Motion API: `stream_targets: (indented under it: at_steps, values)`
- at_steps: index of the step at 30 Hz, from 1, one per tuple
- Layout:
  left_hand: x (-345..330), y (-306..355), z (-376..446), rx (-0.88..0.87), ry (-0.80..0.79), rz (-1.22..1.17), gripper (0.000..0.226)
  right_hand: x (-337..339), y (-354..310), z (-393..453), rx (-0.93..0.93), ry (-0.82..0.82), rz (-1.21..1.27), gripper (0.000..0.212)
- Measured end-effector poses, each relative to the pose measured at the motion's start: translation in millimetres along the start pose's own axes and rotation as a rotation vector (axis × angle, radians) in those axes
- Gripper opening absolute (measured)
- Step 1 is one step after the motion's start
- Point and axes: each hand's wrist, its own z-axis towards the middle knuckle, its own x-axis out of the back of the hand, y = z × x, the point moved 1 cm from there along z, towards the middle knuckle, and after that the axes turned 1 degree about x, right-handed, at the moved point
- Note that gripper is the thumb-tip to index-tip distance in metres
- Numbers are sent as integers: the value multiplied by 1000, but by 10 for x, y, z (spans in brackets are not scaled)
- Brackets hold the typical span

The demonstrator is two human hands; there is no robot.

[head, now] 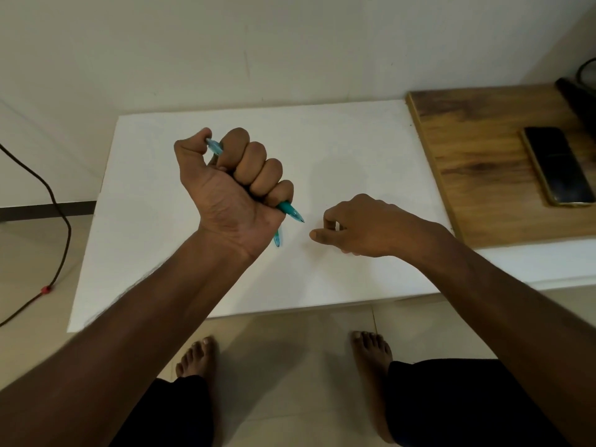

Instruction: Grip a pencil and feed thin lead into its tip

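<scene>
My left hand (232, 188) is raised above a white board (354, 150) and grips a teal pen (290, 211) in a fist. The pen's clicker end sticks out by the thumb and its tip points right and down. A second teal pen (276, 237) peeks out below the fist; whether the hand holds it I cannot tell. My right hand (358, 225) hovers just right of the pen tip, palm down, with its fingers loosely curled and thumb toward the forefinger. Nothing shows between them.
A wooden board (467, 150) lies at the right with a dark phone (559, 167) on it and a black object (577, 98) at the far corner. A dark cable (58, 221) trails over the tiled floor at left. My bare feet (196, 353) stand below the board's near edge.
</scene>
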Motion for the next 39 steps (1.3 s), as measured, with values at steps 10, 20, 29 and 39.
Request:
stream_targets:
  at_steps: [10, 20, 29, 39]
  values:
    - [-27, 16, -13, 14, -41, -33, 48, 19, -44, -34, 14, -24, -2, 48]
    - [-69, 6, -25, 22, -43, 69, 47, 15, -53, -30, 26, -35, -15, 48]
    - [-88, -4, -44, 24, -46, 80, 45, -8, -38, -15, 46, -20, -12, 49]
    - [-71, 3, -35, 33, -63, 68, 44, -28, -18, 7, 54, -12, -11, 49]
